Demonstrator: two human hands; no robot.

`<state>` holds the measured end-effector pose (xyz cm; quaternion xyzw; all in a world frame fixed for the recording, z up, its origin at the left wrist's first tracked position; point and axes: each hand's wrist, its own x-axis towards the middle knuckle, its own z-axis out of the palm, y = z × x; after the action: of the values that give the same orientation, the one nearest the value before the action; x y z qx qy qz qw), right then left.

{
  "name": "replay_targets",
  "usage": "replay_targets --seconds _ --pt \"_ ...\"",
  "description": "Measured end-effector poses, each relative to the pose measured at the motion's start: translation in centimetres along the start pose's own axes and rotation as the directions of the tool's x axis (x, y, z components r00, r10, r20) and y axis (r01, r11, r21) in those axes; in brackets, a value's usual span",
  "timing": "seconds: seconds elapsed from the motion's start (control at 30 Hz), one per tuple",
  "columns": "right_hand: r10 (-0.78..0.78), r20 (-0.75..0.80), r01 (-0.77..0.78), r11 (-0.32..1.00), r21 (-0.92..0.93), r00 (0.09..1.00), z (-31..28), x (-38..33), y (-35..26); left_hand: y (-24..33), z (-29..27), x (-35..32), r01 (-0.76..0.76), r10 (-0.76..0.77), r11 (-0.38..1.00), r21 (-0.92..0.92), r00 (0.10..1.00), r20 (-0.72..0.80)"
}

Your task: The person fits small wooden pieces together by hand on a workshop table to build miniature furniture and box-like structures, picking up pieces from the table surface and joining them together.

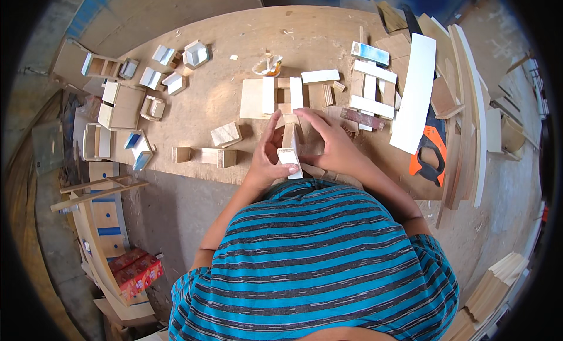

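Close to my body at the table's near edge, a small wooden piece with a block at each end (291,137) is between my hands. My left hand (265,159) is closed on it, the thumb on its near white-faced block and the fingers along its left side. My right hand (335,142) curves around the right side, its fingertips by the far block. Just beyond lies a flat wooden panel (251,99) with white strips (296,94) across it. A similar wooden piece with end blocks (204,156) and a loose wood block (226,134) lie to the left.
Several miniature wooden furniture pieces (126,106) stand on the table's left. A glue container (270,65) sits beyond the panel. At right are a white-slatted wooden frame (373,88), a white board (415,94), an orange-and-black handsaw (431,156) and long wood strips (463,130).
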<state>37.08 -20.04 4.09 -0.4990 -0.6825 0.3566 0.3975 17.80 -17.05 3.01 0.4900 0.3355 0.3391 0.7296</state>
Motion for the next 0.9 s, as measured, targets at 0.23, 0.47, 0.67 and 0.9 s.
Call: replay_targets --seconds 0.23,0.47,0.67,0.9 --pt "0.081 0.101 -0.1 0.974 0.205 0.992 -0.6 -0.2 0.7 -0.8 0.2 0.3 -0.191 0.199 0.959 0.207 0.98 -0.015" --pt "-0.02 0.095 0.019 1.0 0.007 0.995 -0.4 -0.4 0.5 -1.5 -0.8 -0.7 0.318 -0.291 0.855 -0.409 0.948 0.13" --pt "-0.063 0.054 0.069 0.991 -0.116 0.997 1.3 -0.4 2.2 -2.4 -0.8 0.3 0.446 -0.434 0.715 -0.539 0.887 0.159" --pt "0.085 -0.039 -0.09 0.983 -0.16 0.996 1.6 -0.1 2.7 -1.8 0.0 0.4 0.475 -0.437 0.773 -0.422 0.879 0.189"
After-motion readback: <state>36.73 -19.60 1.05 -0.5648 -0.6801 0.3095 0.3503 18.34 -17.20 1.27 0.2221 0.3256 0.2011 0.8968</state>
